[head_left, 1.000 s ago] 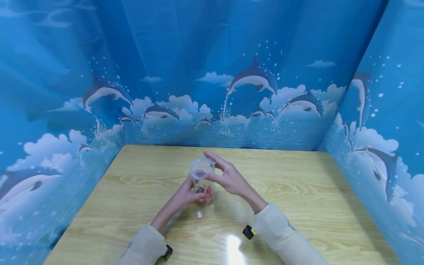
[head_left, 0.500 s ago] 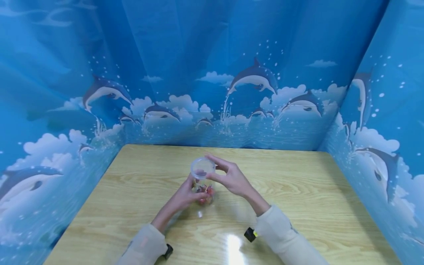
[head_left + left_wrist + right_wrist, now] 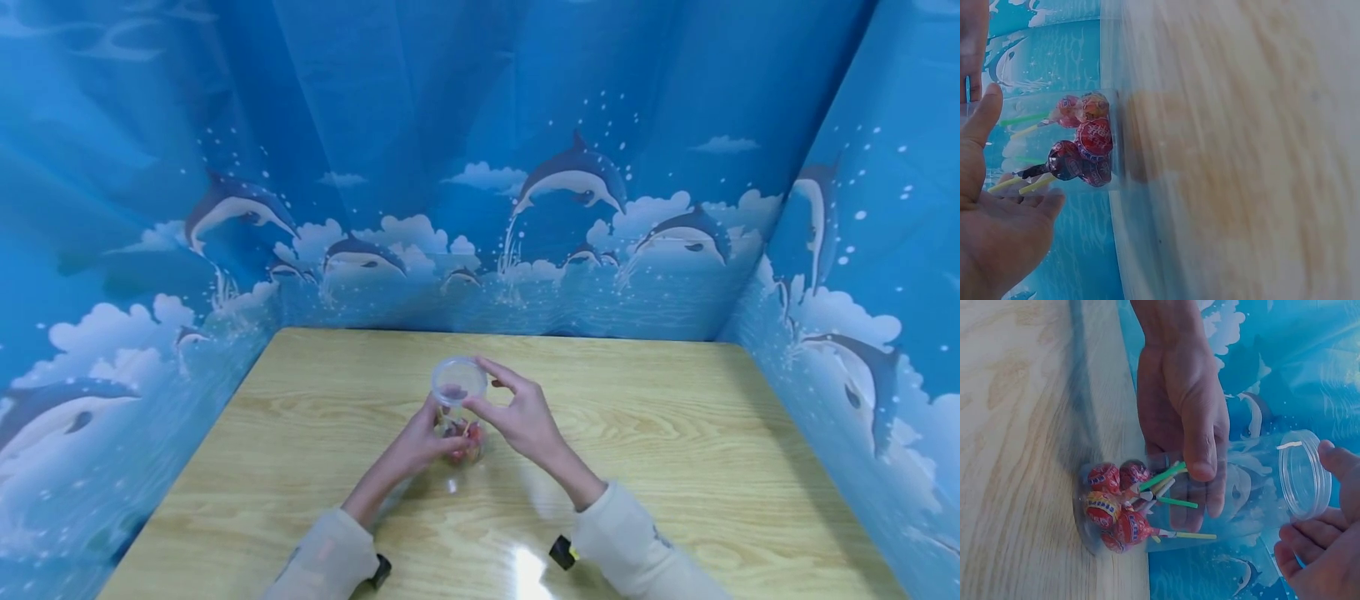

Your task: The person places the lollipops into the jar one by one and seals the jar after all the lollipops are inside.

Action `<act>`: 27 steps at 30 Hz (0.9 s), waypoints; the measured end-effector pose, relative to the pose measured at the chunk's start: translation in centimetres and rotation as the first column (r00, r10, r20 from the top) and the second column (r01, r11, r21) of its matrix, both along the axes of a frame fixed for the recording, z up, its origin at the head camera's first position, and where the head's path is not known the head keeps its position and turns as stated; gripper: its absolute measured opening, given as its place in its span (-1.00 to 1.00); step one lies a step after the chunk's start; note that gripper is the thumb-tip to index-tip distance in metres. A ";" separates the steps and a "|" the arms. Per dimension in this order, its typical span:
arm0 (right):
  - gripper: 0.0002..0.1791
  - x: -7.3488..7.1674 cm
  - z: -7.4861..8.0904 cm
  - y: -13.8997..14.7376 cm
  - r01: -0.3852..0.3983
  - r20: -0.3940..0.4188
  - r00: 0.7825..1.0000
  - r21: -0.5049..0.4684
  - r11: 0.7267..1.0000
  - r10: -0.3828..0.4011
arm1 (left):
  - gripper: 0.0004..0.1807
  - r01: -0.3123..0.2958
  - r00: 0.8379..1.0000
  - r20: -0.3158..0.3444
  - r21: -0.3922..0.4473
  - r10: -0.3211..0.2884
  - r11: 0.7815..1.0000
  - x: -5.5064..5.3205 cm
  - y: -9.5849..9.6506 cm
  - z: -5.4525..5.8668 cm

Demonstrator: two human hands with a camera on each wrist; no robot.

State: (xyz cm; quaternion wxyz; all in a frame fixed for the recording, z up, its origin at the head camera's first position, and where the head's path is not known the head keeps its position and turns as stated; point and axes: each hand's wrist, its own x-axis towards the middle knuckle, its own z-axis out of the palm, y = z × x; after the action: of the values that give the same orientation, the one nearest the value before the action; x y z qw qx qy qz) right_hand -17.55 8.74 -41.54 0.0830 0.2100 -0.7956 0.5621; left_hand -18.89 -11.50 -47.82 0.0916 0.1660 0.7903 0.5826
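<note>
A clear plastic jar (image 3: 1250,481) stands upright on the wooden table, with several wrapped lollipops (image 3: 1110,509) heaped at its bottom, their green and yellow sticks pointing up. My left hand (image 3: 420,442) grips the jar's body, thumb on one side and fingers on the other; the left wrist view shows the same hand (image 3: 1004,231) beside the lollipops (image 3: 1094,140). On the jar's top sits a clear round lid (image 3: 459,379). My right hand (image 3: 525,417) holds the lid's edge between thumb and fingers, also seen in the right wrist view with the lid (image 3: 1307,478).
The light wood-grain table (image 3: 675,433) extends around both hands. Behind it and at its sides hang blue curtains (image 3: 465,167) printed with dolphins. A bright reflection lies on the table near the front. Small black devices (image 3: 562,552) sit at both wrists.
My right hand's fingers have shifted slightly around the lid's edge, the index finger moving a little to the right and down. The left hand and the jar have stayed in place.
</note>
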 end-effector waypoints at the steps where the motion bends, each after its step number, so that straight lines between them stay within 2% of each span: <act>1: -0.31 0.1 0.0 0.0 0.009 -0.001 1.000 -0.001 1.000 -0.009 | -0.12 -0.002 1.000 -0.004 -0.004 0.002 1.000 0.0 0.0 0.0; 9: -0.31 0.2 -0.2 0.0 0.016 0.017 1.000 -0.012 1.000 -0.015 | -0.09 -0.032 0.999 -0.014 0.016 0.032 0.999 0.2 0.4 -0.1; 13: -0.26 0.4 -0.4 0.1 -0.002 0.017 1.000 -0.011 1.000 0.002 | 0.02 -0.027 1.000 -0.011 0.002 0.027 1.000 0.2 0.0 -0.2; 16: -0.21 0.6 -0.5 0.3 -0.017 0.022 1.000 0.020 1.000 0.017 | 0.20 -0.030 0.999 0.020 -0.055 0.032 0.998 0.6 -0.7 0.0; 19: -0.18 0.7 -0.8 0.9 -0.027 -0.012 1.000 0.127 0.992 0.029 | 0.27 -0.031 0.999 0.011 -0.148 0.033 0.989 1.0 -1.8 0.4; 21: -0.14 0.8 -0.9 1.4 -0.022 -0.056 0.998 0.236 0.971 0.037 | 0.27 -0.040 0.999 -0.023 -0.215 0.036 0.976 1.2 -2.6 0.8; 23: -0.09 1.0 -1.1 1.9 0.000 -0.109 0.993 0.355 0.935 0.041 | 0.21 -0.049 0.996 -0.086 -0.294 0.024 0.955 1.5 -3.3 1.3; 25: -0.03 1.3 -1.1 2.5 0.032 -0.150 0.988 0.459 0.888 0.042 | 0.15 -0.069 0.988 -0.154 -0.385 0.010 0.920 1.9 -4.0 1.8; 27: 0.02 1.5 -1.3 3.0 0.069 -0.185 0.982 0.540 0.839 0.038 | 0.06 -0.098 0.972 -0.235 -0.474 -0.019 0.875 2.2 -4.4 2.2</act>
State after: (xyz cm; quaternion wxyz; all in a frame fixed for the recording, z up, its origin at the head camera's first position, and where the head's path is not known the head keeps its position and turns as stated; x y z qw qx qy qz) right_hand -16.10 11.70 -42.81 0.0995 0.2705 -0.9126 0.2900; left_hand -16.67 -15.88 -45.63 0.0251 0.1885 0.9188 0.3458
